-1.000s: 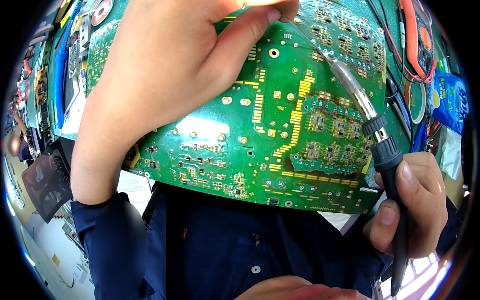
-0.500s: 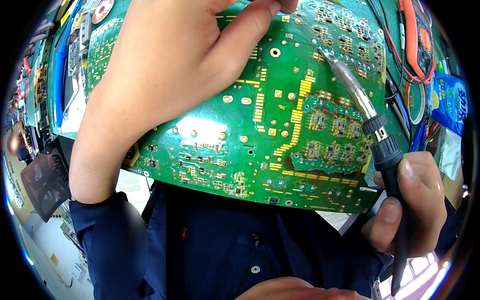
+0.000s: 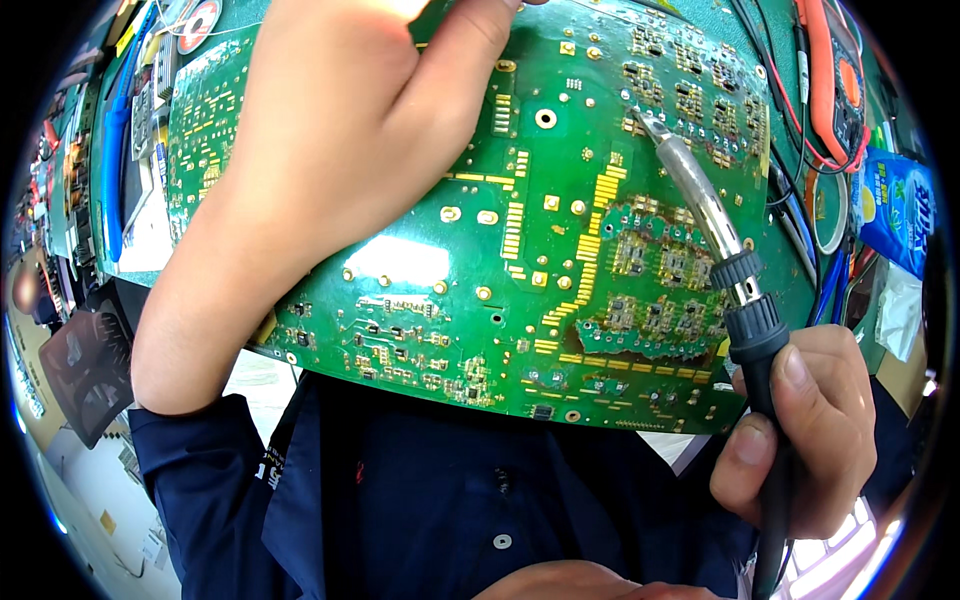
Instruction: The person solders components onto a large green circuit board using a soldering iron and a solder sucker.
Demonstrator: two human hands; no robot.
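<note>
My left hand [image 3: 370, 120] lies over a large green circuit board [image 3: 540, 240], its pinched fingertips at the top edge, partly out of view, holding a thin wire [image 3: 600, 10]. My right hand [image 3: 805, 430] grips a soldering iron [image 3: 750, 310] by its black handle. The metal tip rests at or just over the small components in the board's upper right part; whether it touches cannot be told.
An orange multimeter [image 3: 828, 85] with leads lies at the right, near a blue packet [image 3: 895, 210] and white bag [image 3: 900, 320]. A blue cable [image 3: 118, 180] and spool [image 3: 198, 25] sit at the left, beside a dark chair [image 3: 90, 370].
My left hand has moved up and left, taking the thin wire away from the iron's tip. My right hand and the iron have shifted slightly down and left.
</note>
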